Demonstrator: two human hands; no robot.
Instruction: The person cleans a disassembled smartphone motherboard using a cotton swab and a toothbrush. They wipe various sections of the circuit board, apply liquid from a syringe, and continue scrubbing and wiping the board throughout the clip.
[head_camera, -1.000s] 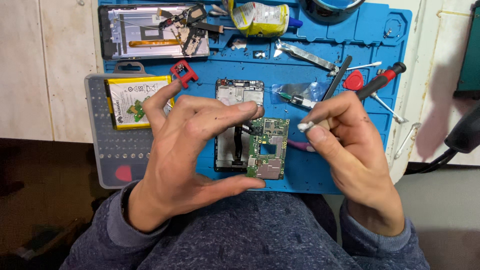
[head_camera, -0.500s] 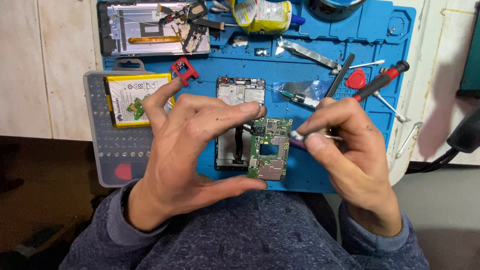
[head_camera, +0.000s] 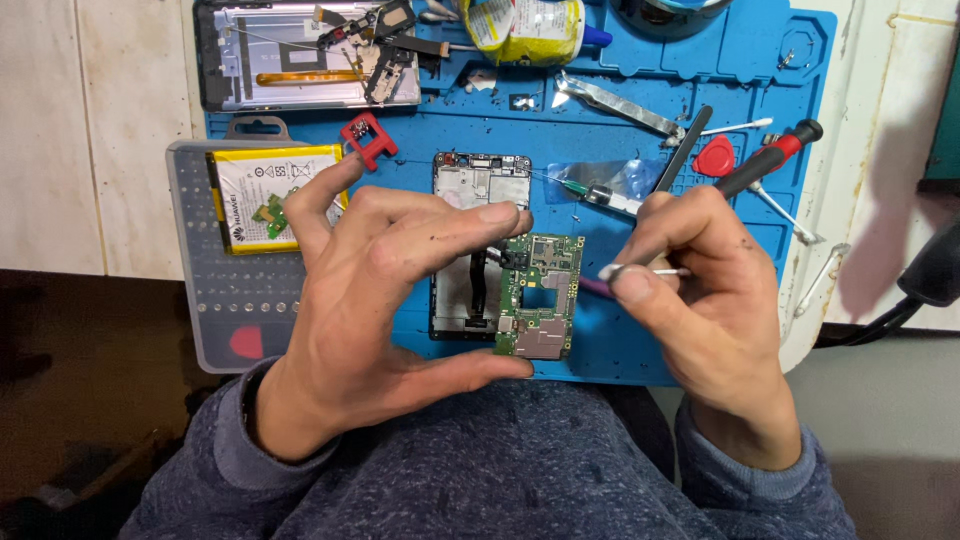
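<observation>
My left hand (head_camera: 375, 300) pinches a green phone circuit board (head_camera: 540, 296) by its top and bottom edges, between middle finger and thumb, with the index finger sticking up. The board hangs over a blue work mat (head_camera: 600, 340), just right of an opened phone frame (head_camera: 470, 215) lying on the mat. My right hand (head_camera: 705, 300) grips a thin cotton swab (head_camera: 625, 270), its white tip pointing left, a short way off the board's right edge.
Behind the hands on the mat lie a red-handled screwdriver (head_camera: 770, 158), a red pick (head_camera: 716, 158), metal tweezers (head_camera: 615, 106), a syringe (head_camera: 595, 194), a glue tube (head_camera: 520, 25) and another opened phone (head_camera: 305, 55). At the left, a yellow battery (head_camera: 265, 195) rests on a grey bit case (head_camera: 225, 300).
My right hand has turned and drawn the swab slightly down and left, closer to the board's right edge. My left hand and the board have stayed put.
</observation>
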